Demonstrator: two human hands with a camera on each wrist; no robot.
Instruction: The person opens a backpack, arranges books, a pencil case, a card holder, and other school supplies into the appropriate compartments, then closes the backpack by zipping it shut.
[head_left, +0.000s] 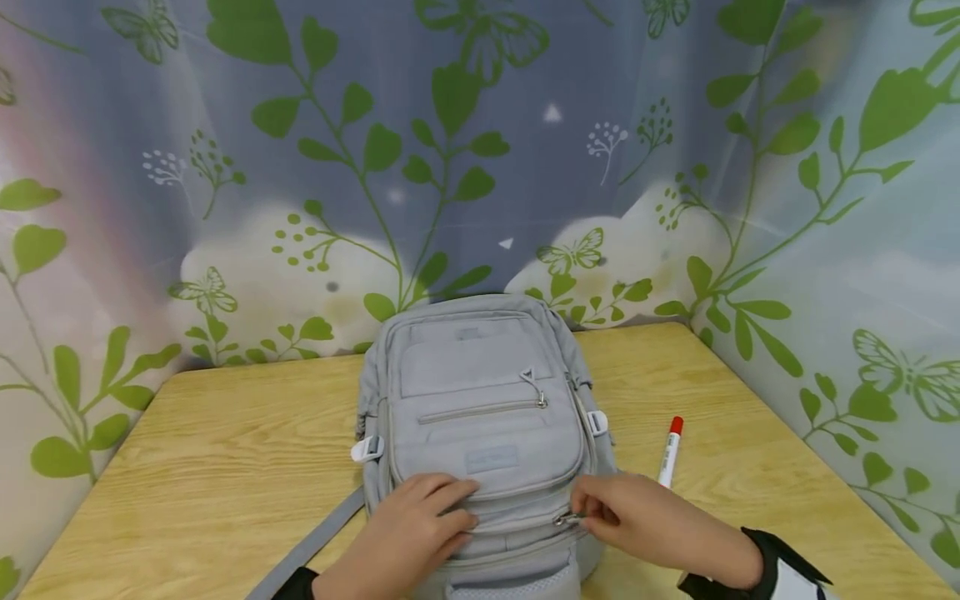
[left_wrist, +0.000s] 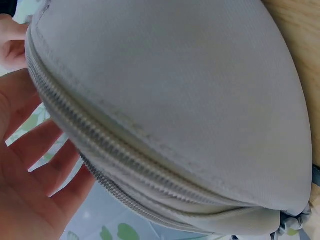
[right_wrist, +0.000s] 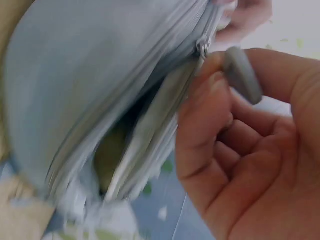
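A grey backpack (head_left: 487, 425) lies on the wooden table with its front panel up. My right hand (head_left: 630, 517) pinches a zipper pull (right_wrist: 242, 75) between thumb and curled fingers. That zipper (head_left: 567, 518) runs along the backpack's near right side; in the right wrist view, its compartment gapes partly apart, dark inside. My left hand (head_left: 420, 529) rests on the near left part of the front. In the left wrist view its fingers (left_wrist: 45, 162) are extended and touch the bag beside the zipper teeth (left_wrist: 110, 145); some fingertips are hidden behind the fabric.
On the wooden table (head_left: 247, 442), a red-capped white marker (head_left: 670, 454) lies right of the bag. A grey strap (head_left: 315, 537) trails off the left side. White buckles (head_left: 367, 448) sit at both sides. Leaf-patterned curtains (head_left: 450, 167) hang behind and to the sides.
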